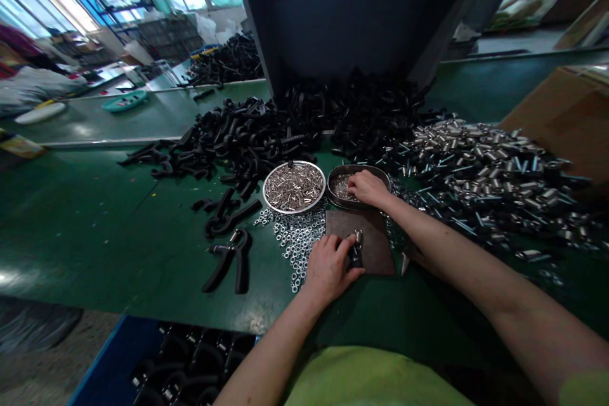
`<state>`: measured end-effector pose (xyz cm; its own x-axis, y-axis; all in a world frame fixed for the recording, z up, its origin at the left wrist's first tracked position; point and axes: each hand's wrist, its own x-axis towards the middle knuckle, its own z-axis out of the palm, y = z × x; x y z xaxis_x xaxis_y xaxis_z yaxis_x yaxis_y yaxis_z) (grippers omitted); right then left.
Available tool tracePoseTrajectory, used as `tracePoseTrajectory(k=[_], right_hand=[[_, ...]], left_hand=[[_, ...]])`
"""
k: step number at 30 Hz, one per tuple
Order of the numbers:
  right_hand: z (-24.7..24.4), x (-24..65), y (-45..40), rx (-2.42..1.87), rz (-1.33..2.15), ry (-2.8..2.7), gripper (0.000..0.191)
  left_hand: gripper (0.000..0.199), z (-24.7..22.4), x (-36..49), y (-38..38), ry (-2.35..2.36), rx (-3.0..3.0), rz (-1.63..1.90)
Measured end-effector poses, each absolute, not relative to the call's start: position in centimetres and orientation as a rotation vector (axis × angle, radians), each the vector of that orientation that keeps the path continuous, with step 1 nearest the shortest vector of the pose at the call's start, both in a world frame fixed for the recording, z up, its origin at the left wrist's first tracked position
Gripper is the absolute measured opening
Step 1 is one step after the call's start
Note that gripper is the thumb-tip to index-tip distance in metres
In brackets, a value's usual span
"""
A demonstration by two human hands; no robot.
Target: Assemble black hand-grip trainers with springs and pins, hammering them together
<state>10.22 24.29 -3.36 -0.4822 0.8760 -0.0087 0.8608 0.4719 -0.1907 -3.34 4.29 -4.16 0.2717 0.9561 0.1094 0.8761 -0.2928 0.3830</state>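
Note:
My left hand (329, 266) rests at the left edge of a flat brown plate (378, 250). Its thumb and fingers are closed on a small black part (354, 259), mostly hidden by them, with a shiny coiled metal piece (358, 238) at its far end. My right hand (367, 188) reaches into an oval dark tin (380, 172) of tiny metal parts. Its fingertips are pressed together among them; whatever they pinch is too small to make out. Left of the tin stands a round white dish (265, 193) heaped with small metal pins (294, 187).
Loose nuts (297, 244) spread left of the plate. An assembled black hand grip (231, 263) lies farther left. Black handles (238, 133) pile up before a tipped grey bin (352, 25). Metal springs and screws (495, 171) heap at right by a cardboard box (561, 120). Below sits a blue crate (111, 361).

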Motion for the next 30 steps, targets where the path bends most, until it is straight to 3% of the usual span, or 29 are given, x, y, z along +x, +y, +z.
tracePoseTrajectory(k=[7, 12, 18, 24, 30], right_hand=[[-3.1, 11.9, 23.5, -1.595, 0.307, -2.468, 0.015], [-2.8, 13.0, 23.0, -1.62, 0.359, -2.342, 0.015], [-2.3, 13.6, 22.5, -1.624, 0.505, -2.142, 0.01], [-1.0, 13.8, 20.7, -1.564, 0.665, -1.991, 0.007], [-0.5, 12.8, 14.7, -1.243, 1.113, -1.717, 0.016]], left_hand=[[0.061, -4.4, -3.3, 5.0, 1.642, 2.047, 0.73], [0.057, -3.4, -3.7, 5.5, 1.48, 1.121, 1.045], [0.036, -2.6, -4.5, 5.5, 1.06, 0.165, 1.095], [0.037, -1.7, -4.6, 5.0, 0.892, 0.001, 1.099], [0.04, -1.7, -4.6, 4.9, 0.781, 0.009, 1.085]])
